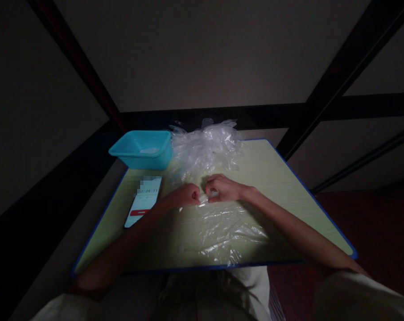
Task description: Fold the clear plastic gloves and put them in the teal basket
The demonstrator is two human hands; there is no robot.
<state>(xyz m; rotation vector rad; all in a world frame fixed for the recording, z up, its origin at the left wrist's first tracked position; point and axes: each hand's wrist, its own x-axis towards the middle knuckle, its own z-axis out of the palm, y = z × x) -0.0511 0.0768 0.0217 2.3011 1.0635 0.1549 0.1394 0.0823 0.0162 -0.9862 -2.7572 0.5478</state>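
Note:
Both hands are close together over the middle of the table, fingers curled inward. My left hand (190,195) is closed in a pinch at the far edge of a clear plastic film (227,232). Beside it on the right, my right hand (222,188) is curled with thumb and fingers pinching the same film. The thin, wrinkled film lies spread towards the table's near edge; its exact kind is hard to make out. Just beyond the hands is a loose pile of clear disposable plastic gloves (207,145), with finger-like tips sticking out.
A turquoise plastic basket (142,160) stands at the back left, with something pale inside. A phone (143,203) showing a running timer lies left of my left forearm. The pale table (272,171) has a blue rim, and a wall rises behind it.

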